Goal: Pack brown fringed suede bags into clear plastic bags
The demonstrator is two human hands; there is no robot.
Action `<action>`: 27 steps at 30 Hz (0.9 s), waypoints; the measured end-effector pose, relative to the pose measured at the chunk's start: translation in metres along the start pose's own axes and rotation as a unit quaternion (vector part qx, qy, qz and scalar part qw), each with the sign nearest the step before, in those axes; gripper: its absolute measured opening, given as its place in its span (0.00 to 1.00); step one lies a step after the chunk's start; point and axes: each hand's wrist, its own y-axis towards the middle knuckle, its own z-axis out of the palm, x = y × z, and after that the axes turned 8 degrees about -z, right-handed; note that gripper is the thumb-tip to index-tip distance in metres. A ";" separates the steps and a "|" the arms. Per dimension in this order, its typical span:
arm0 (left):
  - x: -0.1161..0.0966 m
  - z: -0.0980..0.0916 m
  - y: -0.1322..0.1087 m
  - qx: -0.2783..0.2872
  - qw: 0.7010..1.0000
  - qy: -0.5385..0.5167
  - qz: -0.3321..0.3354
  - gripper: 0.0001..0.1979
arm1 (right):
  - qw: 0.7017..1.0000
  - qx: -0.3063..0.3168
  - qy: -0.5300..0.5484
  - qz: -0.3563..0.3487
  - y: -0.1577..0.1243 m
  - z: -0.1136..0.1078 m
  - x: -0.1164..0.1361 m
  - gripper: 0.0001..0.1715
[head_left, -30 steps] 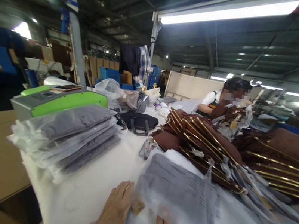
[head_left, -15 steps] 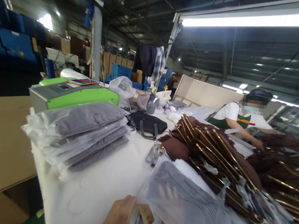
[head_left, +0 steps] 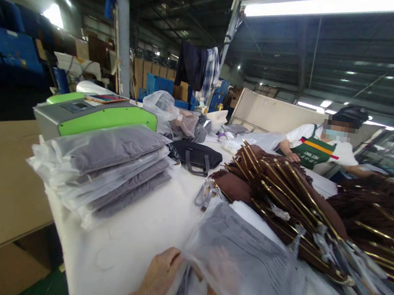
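A frosted plastic bag with dark printed lines lies at the front of the table, and something grey shows through it. My left hand is closed on the bag's near left edge, thumb and fingers pinched together. Inside the bag is my right hand, blurred by the plastic, its fingers looking stretched out flat. Between the hands, a brown card tag shows partly under the bag's edge. A dark grey strap hangs down beside it.
Stacked grey goods in frosted bags stand at left, before a green and grey machine. A black bag lies beyond. Brown fringed bags with gold edging are heaped at right. A co-worker in a green apron stands behind them.
The left hand has risen slightly at the bag's edge. More of the right forearm shows, and the brown tag is now mostly covered. The co-worker has straightened and drawn one hand back.
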 end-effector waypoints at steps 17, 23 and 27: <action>0.014 0.021 -0.050 0.073 0.980 -0.041 -0.179 0.10 | 0.999 -0.020 -0.017 0.025 -0.021 0.007 0.020 0.21; -0.012 0.026 -0.044 0.096 0.953 -0.185 -0.219 0.15 | 0.999 -0.022 0.042 0.027 -0.024 -0.003 0.013 0.21; -0.039 0.035 -0.045 0.147 0.936 -0.246 -0.204 0.23 | 0.991 -0.015 0.133 0.021 -0.036 -0.005 0.008 0.16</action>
